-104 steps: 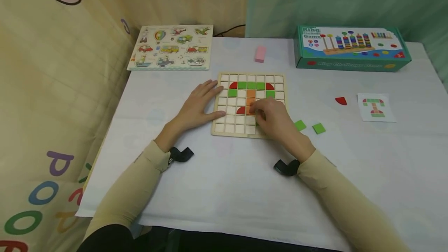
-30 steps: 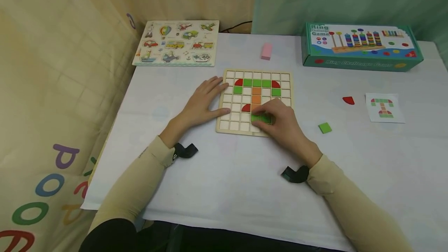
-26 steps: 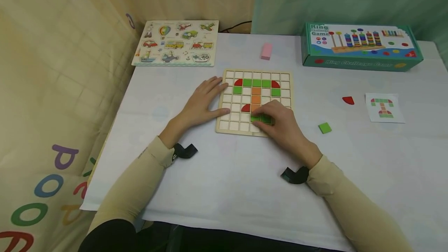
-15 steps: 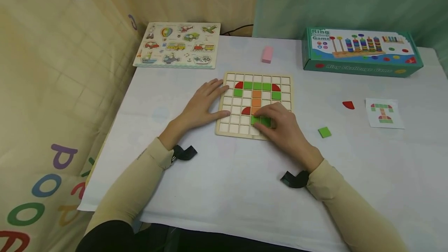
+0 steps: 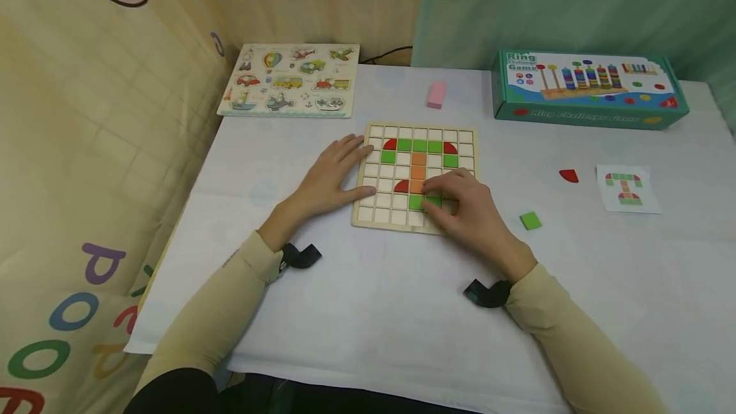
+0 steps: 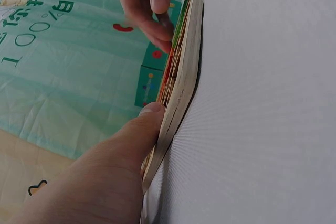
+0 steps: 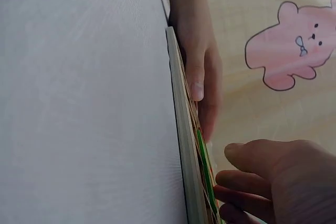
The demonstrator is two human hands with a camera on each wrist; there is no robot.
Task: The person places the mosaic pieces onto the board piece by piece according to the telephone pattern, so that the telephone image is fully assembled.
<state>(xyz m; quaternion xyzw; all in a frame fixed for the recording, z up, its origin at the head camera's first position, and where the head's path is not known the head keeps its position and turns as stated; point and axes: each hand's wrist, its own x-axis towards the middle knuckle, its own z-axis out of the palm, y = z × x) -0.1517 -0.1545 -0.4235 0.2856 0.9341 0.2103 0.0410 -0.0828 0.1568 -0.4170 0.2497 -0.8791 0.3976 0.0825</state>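
Observation:
A square wooden grid board lies on the table. Green, red and orange tiles fill some of its cells. My left hand rests on the board's left edge with fingers spread; its thumb lies on the rim in the left wrist view. Over the lower right of the board is my right hand, thumb and fingers apart, with nothing gripped between them. Its fingertips are at two green tiles, right below the orange column. A red quarter-round tile sits left of that column. The right hand hides several cells.
Right of the board lie a loose green tile, a red quarter-round tile and a pattern card. Farther back are a picture puzzle, a pink block and a green game box.
One of two loose green tiles beside the board has left the table, and two green tiles now show under the orange column. My right hand has drawn slightly right; the left stays put.

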